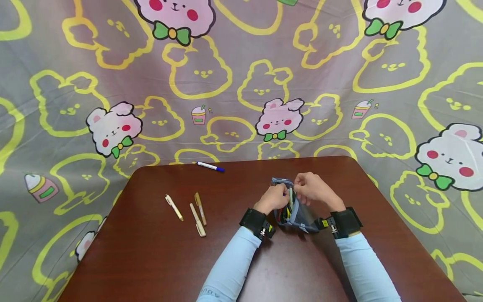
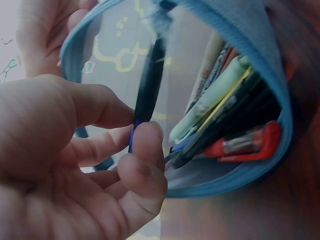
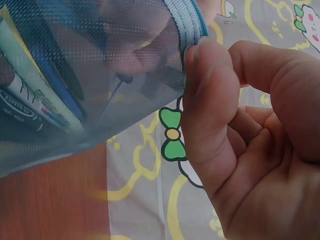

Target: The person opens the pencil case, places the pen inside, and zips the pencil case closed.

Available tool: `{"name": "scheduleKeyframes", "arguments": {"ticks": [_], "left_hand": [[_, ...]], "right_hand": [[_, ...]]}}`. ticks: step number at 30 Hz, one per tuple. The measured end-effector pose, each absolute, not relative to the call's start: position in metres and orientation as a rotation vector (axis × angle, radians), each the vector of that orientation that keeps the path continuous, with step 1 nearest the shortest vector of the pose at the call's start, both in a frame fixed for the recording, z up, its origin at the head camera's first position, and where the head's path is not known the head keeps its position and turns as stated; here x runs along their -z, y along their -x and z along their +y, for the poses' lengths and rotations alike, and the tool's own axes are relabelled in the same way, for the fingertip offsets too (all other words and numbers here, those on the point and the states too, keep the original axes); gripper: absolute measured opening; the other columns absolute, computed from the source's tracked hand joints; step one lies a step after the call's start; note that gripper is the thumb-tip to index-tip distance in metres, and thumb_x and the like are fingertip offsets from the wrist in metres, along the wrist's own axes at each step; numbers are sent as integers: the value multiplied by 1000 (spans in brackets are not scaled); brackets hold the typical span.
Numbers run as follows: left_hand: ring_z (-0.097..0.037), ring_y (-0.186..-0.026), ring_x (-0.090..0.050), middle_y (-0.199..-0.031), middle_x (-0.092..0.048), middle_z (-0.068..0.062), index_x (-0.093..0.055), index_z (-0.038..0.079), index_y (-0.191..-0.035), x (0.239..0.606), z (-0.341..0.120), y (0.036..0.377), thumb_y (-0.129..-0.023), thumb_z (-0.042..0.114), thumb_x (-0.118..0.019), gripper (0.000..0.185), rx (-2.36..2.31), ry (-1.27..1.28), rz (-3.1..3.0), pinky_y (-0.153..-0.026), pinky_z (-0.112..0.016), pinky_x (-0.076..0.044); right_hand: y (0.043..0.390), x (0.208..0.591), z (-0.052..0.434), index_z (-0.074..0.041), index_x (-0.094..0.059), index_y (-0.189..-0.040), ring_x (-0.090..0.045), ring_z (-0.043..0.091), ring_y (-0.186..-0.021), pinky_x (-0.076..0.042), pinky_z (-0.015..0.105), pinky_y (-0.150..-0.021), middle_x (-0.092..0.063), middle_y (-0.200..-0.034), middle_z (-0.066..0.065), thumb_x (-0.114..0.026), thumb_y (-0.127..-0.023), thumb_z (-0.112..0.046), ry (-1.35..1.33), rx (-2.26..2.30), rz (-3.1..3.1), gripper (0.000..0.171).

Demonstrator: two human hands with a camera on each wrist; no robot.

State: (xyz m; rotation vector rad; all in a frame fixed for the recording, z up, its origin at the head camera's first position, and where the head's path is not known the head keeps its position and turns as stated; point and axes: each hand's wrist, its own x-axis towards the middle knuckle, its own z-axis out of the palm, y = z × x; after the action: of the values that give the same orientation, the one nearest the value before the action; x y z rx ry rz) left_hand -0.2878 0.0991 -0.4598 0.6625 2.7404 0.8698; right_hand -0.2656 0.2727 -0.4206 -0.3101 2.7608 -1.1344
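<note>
A blue mesh pencil pouch [image 1: 298,218] stands on the brown table [image 1: 151,260], its mouth held open between both hands. My left hand [image 1: 274,198] pinches a dark pen [image 2: 148,85] with a blue end between thumb and forefinger, at the pouch's mouth [image 2: 280,80]. Inside lie several pens and markers [image 2: 225,117], one of them red [image 2: 250,145]. My right hand [image 1: 312,188] pinches the pouch's blue rim [image 3: 189,27] between thumb and fingers [image 3: 205,75]. Markers show through the mesh [image 3: 35,100].
A white pen with a blue cap [image 1: 210,167] lies near the table's far edge. Three beige pens [image 1: 174,207] [image 1: 200,208] [image 1: 198,220] lie left of the hands. A patterned cloth [image 1: 234,84] hangs behind and around the table.
</note>
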Motion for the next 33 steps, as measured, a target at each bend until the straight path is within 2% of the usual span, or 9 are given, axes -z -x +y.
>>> {"name": "scheduleKeyframes", "arguments": {"ticks": [8, 11, 19, 29, 33], "left_hand": [[-8, -69, -54, -88, -61, 6, -62, 18, -110, 454, 90, 288, -99, 24, -53, 15, -925, -817, 2721, -60, -22, -41], [-7, -72, -55, -91, -62, 6, -63, 18, -111, 446, 82, 287, -99, 25, -52, 18, -947, -832, 2719, -62, -22, -42], [-10, -78, -55, -92, -61, 6, -62, 19, -107, 446, 39, 290, -98, 28, -53, 16, -880, -778, 2743, -67, -25, -43], [-16, -75, -55, -92, -63, 0, -62, 14, -106, 442, -38, 300, -98, 24, -52, 17, -808, -505, 2875, -67, -31, -43], [-17, -73, -55, -86, -62, -1, -61, 13, -98, 441, -66, 302, -97, 24, -51, 15, -734, -396, 2931, -66, -32, -42]], "right_hand": [[272, 420, 268, -4, -57, -92, -61, 22, -48, -53, 36, -48, -64, -64, 6, -57, -91, -11, 342, 1127, 2753, 7], [273, 421, 268, -4, -57, -94, -62, 22, -50, -53, 36, -48, -64, -65, 7, -57, -92, -11, 329, 1122, 2750, 7], [267, 424, 275, -3, -57, -98, -62, 22, -53, -54, 36, -50, -64, -68, 9, -57, -92, -10, 274, 1140, 2743, 10], [269, 426, 271, -4, -58, -99, -62, 22, -55, -54, 36, -51, -64, -68, 8, -57, -93, -11, 283, 1125, 2742, 10], [272, 424, 270, -3, -57, -97, -61, 22, -54, -54, 35, -51, -63, -67, 8, -57, -94, -11, 326, 1109, 2748, 9]]}}
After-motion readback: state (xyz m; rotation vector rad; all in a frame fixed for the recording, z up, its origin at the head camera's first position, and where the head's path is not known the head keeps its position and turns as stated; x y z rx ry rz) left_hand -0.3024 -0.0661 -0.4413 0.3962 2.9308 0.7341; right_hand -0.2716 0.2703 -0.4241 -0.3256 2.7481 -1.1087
